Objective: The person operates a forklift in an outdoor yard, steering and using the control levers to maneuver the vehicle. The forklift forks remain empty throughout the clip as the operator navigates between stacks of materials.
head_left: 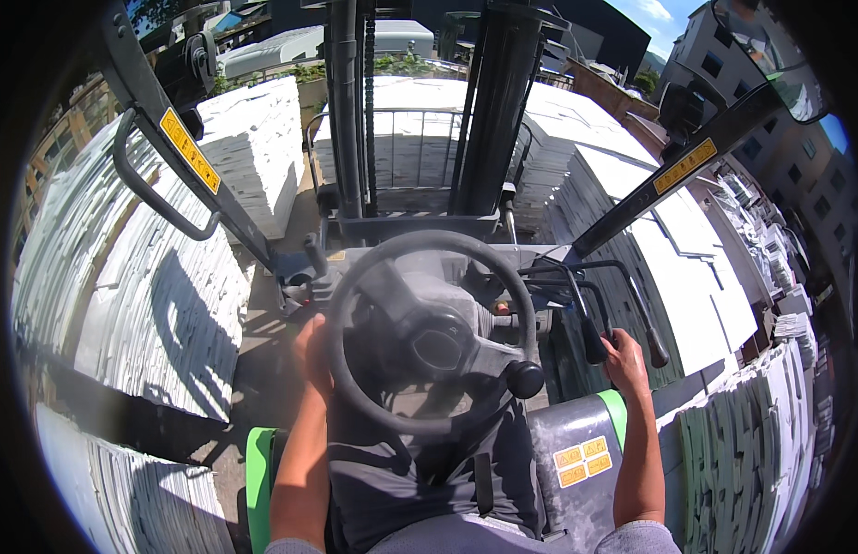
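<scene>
Your left hand (312, 355) is clenched on the left rim of the steering wheel (435, 332). Your right hand (624, 362) rests by the black control levers (595, 323); whether its fingers grip one cannot be told. Three levers show. The mast (420, 111) stands ahead, facing the white slab stacks (161, 305). No load is seen lifted; the approach appears unfinished. One spinner knob (525, 379) sits on the wheel.

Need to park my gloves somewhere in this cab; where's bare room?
The grey panel between the seat and the right hand is bare beside its yellow stickers. Crowded: the levers and steering wheel under the left hand.
</scene>
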Demonstrator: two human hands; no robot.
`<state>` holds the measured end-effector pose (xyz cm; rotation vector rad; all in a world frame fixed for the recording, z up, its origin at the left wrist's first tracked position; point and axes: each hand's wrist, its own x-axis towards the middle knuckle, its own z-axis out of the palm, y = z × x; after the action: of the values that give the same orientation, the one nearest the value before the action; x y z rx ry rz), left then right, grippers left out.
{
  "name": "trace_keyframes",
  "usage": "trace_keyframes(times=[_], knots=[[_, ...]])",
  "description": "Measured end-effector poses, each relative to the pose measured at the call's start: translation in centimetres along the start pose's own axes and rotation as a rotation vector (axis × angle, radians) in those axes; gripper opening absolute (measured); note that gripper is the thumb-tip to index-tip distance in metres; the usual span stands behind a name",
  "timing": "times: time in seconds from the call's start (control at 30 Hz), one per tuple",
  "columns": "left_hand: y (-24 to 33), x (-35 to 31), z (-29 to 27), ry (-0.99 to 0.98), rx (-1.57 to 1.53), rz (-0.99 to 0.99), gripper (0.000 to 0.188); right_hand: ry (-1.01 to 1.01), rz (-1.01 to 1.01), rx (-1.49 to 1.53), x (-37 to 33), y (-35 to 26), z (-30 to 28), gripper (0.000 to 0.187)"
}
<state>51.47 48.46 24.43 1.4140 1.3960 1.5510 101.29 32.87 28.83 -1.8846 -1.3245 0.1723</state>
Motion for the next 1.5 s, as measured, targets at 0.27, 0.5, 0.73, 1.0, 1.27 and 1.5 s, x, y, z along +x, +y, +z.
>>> trace_keyframes(times=[0.27, 0.5, 0.73, 1.0, 1.27, 1.5], knots=[[-0.2, 0.0, 0.7, 0.04, -0.252, -0.025, 0.047, 0.076, 0.073, -0.014, -4.9, 2.5, 2.8, 0.027], [-0.3, 0.8, 1.0, 0.015, -0.214, 0.027, 0.047, 0.112, 0.056, -0.023, -4.7, 1.3, 3.3, 0.035], [-0.4, 0.8, 1.2, 0.028, -0.269, 0.018, 0.041, 0.091, 0.074, -0.108, -4.3, 1.8, 3.5, 0.027], [-1.2, 1.3, 1.5, 0.061, -0.076, 0.119, 0.041, 0.134, 0.007, -0.103, -4.4, 1.8, 4.0, 0.028], [-1.7, 4.2, 3.3, 0.043, -0.426, -0.09, 0.039, 0.102, 0.058, -0.077, -1.4, 1.7, 5.0, 0.034], [-4.1, 6.5, 4.4, 0.139, -0.299, -0.07, 0.047, 0.098, 0.073, -0.102, 2.1, 1.6, 6.2, 0.04]])
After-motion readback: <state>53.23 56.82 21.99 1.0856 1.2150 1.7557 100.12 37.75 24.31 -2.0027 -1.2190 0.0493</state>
